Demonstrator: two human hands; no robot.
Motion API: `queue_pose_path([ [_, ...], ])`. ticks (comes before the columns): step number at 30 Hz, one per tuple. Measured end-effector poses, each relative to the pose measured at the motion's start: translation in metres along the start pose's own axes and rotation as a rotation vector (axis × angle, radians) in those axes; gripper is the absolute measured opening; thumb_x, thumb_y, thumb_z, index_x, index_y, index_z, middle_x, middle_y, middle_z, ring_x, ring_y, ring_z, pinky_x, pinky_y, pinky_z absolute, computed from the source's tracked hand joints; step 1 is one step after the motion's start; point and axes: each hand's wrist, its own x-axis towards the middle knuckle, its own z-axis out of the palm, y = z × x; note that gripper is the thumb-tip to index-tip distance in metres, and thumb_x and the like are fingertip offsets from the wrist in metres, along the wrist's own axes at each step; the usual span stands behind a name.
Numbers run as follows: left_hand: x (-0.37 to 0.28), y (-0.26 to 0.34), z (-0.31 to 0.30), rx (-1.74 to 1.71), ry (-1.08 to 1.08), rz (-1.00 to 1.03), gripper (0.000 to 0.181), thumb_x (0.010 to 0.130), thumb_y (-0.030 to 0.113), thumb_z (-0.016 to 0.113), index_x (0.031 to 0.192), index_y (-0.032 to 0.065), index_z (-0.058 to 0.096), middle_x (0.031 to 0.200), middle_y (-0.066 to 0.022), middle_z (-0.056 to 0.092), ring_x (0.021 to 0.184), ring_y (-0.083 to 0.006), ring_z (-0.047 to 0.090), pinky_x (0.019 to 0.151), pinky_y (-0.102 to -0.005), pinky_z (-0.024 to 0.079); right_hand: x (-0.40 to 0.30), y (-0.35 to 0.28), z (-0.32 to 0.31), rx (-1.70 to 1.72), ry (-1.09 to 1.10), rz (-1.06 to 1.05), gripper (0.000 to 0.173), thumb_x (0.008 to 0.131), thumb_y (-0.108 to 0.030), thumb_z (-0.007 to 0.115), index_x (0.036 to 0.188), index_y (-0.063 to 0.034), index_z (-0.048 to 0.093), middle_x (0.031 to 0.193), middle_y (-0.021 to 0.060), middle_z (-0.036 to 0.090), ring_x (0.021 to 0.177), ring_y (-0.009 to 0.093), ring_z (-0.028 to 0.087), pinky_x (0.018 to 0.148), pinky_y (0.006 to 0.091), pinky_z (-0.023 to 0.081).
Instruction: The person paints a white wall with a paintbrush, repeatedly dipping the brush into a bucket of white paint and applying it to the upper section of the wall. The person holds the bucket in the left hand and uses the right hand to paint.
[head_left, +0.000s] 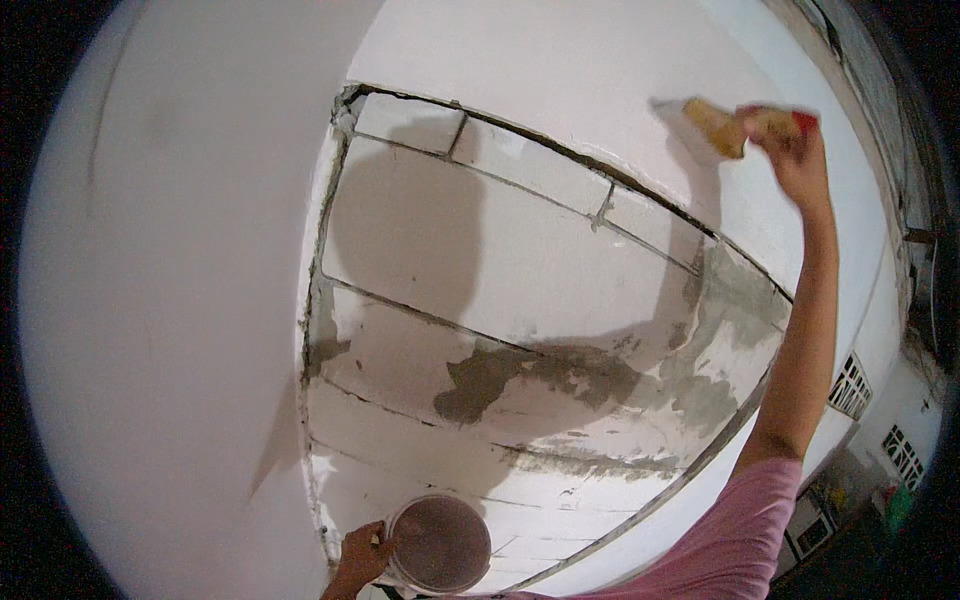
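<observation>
My right hand (784, 139), at the upper right on an outstretched arm in a pink sleeve, grips a brush (716, 129) with a red handle and pale yellowish bristles. The brush is blurred and lies close to the smooth white wall (525, 45); whether it touches is not certain. Down at the lower middle, my left hand (364, 551) holds a round bucket (441, 544) by its rim. The bucket's inside looks pinkish brown. Between the hands lies a recessed area of pale blocks (547, 255) with dark joints and grey mortar patches.
A dark, rough gap edges the block area along its top and left. A plain wall (172, 262) fills the left side. Patterned vent openings (851, 386) show at the right, with a dark surface and blurred household items at the lower right. Shadows of head and arm fall across the blocks.
</observation>
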Motion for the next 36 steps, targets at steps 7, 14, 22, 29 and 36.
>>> queue_pose_path([
  [7, -0.004, -0.005, 0.013, -0.158, 0.05, -0.071, 0.024, 0.072, 0.024, 0.064, 0.083, 0.003, 0.057, 0.075, -0.0183, 0.06, 0.073, -0.0352, 0.062, 0.065, -0.0418, 0.047, 0.121, 0.045, -0.047, -0.794, 0.332, -0.138, 0.023, 0.083, -0.02, 0.058, 0.103, -0.0087, 0.063, 0.089, 0.0119, 0.066, 0.083, 0.021, 0.064, 0.071, 0.0305, 0.048],
  [14, -0.003, 0.006, 0.006, -0.138, 0.036, -0.033, 0.026, 0.069, 0.022, 0.065, 0.082, 0.0014, 0.057, 0.073, -0.0188, 0.06, 0.071, -0.0371, 0.06, 0.065, -0.0421, 0.047, 0.077, 0.075, -0.019, -0.927, 0.377, -0.158, 0.02, 0.08, -0.017, 0.06, 0.099, -0.0143, 0.066, 0.085, 0.0119, 0.066, 0.079, 0.024, 0.065, 0.071, 0.0321, 0.049],
  [22, -0.005, -0.009, 0.001, -0.028, 0.056, 0.039, 0.025, 0.071, 0.023, 0.064, 0.081, 0.0015, 0.057, 0.077, -0.0206, 0.06, 0.075, -0.0384, 0.06, 0.066, -0.0421, 0.047, -0.115, -0.03, 0.047, -0.418, -0.043, -0.126, 0.016, 0.077, -0.001, 0.06, 0.092, -0.0027, 0.065, 0.094, 0.0118, 0.066, 0.086, 0.021, 0.064, 0.077, 0.0288, 0.048],
  [29, 0.0, -0.014, 0.006, -0.099, -0.051, -0.062, 0.027, 0.073, 0.022, 0.063, 0.09, 0.0017, 0.059, 0.083, -0.0196, 0.062, 0.08, -0.0379, 0.061, 0.071, -0.041, 0.048, -0.056, 0.003, -0.02, -0.395, 0.094, -0.087, 0.012, 0.08, -0.004, 0.057, 0.088, -0.0001, 0.066, 0.091, 0.0086, 0.067, 0.087, 0.016, 0.061, 0.08, 0.0282, 0.046],
  [36, 0.001, -0.003, 0.013, -0.138, 0.0, 0.017, 0.025, 0.074, 0.02, 0.062, 0.089, 0.0003, 0.058, 0.078, -0.0179, 0.062, 0.074, -0.0344, 0.063, 0.067, -0.0398, 0.05, 0.063, 0.057, -0.044, -0.75, 0.419, -0.136, 0.023, 0.084, -0.029, 0.057, 0.101, -0.0159, 0.065, 0.089, 0.0085, 0.066, 0.083, 0.022, 0.064, 0.073, 0.0325, 0.049],
])
